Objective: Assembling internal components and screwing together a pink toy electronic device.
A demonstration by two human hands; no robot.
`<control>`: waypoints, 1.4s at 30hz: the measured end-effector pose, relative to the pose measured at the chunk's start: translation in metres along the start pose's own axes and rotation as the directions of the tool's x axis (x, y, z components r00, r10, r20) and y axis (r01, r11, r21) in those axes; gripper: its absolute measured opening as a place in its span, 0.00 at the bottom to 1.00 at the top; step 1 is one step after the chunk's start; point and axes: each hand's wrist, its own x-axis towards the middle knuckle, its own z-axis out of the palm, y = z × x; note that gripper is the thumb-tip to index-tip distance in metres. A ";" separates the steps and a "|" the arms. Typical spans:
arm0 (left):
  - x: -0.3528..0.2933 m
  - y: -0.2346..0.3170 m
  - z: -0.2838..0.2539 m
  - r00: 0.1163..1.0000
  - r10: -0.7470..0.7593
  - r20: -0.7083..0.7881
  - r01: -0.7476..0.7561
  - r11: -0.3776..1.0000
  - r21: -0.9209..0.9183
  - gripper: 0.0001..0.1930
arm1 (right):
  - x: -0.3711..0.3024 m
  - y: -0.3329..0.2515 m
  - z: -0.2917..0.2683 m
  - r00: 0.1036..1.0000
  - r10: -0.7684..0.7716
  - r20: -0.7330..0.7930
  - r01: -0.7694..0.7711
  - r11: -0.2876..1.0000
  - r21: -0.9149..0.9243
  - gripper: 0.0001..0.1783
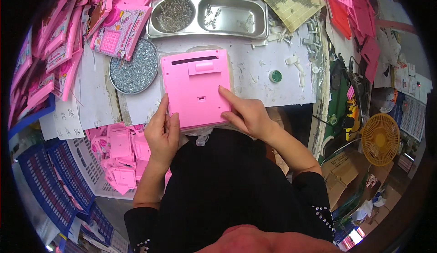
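A pink plastic money-box panel (193, 86) with a dark slot along its top edge lies flat at the table's front edge. My left hand (161, 137) grips its lower left side, thumb on the face and fingers along the edge. On the lower right side my right hand (248, 116) holds it the same way, with fingers and thumb on the rim. To its left sits a round dish of small screws (133, 68), with a printed pink money-box panel (117, 32) resting over the dish's far rim.
A steel compartment tray (207, 32) with small springs stands at the back, beside a yellowish sheet (292, 2) of small metal parts. White plastic pieces and a small green-filled cap (275, 76) lie to the right. Pink parts fill a basket (86, 162) below left; printed panels are stacked far left.
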 end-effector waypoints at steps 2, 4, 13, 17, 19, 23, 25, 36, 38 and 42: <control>-0.002 -0.005 -0.001 1.000 -0.008 0.011 0.008 1.000 -0.028 0.24 | 0.004 -0.001 -0.004 0.995 0.074 0.069 -0.077 0.996 0.048 0.34; -0.006 -0.009 0.000 0.997 -0.070 0.017 0.071 0.993 -0.089 0.24 | 0.008 -0.004 -0.009 0.991 0.100 0.093 -0.104 0.993 0.046 0.34; 0.001 -0.010 -0.006 0.967 -0.234 0.105 0.252 0.943 -0.219 0.23 | 0.015 -0.013 -0.016 0.979 0.122 0.164 -0.067 0.950 -0.306 0.34; -0.003 -0.007 -0.009 0.976 -0.190 0.104 0.208 0.958 -0.196 0.23 | 0.009 0.000 -0.007 0.998 0.050 -0.022 -0.052 0.991 -0.120 0.33; -0.008 -0.007 -0.002 0.980 -0.191 0.064 0.201 0.942 -0.267 0.23 | 0.005 0.004 -0.003 0.987 0.124 -0.100 -0.118 0.991 0.063 0.33; -0.018 -0.018 0.011 0.972 -0.233 0.039 0.230 0.897 -0.377 0.23 | 0.003 -0.001 -0.006 0.953 0.302 -0.021 -0.296 0.945 0.138 0.34; -0.016 -0.016 0.019 0.967 -0.254 0.008 0.224 0.839 -0.496 0.23 | 0.008 0.000 -0.011 0.958 0.286 0.002 -0.286 0.955 0.073 0.35; -0.016 -0.019 0.006 0.981 -0.179 0.070 0.191 0.891 -0.411 0.26 | 0.009 0.002 -0.018 0.956 0.294 0.015 -0.295 0.955 0.044 0.34; -0.014 -0.021 0.003 0.986 -0.131 0.100 0.158 0.921 -0.355 0.26 | 0.012 0.002 -0.017 0.964 0.267 0.008 -0.267 0.963 -0.026 0.33; -0.012 -0.028 0.009 0.987 -0.149 0.062 0.162 0.904 -0.397 0.27 | 0.021 -0.003 -0.020 0.973 0.229 0.034 -0.223 0.966 -0.127 0.33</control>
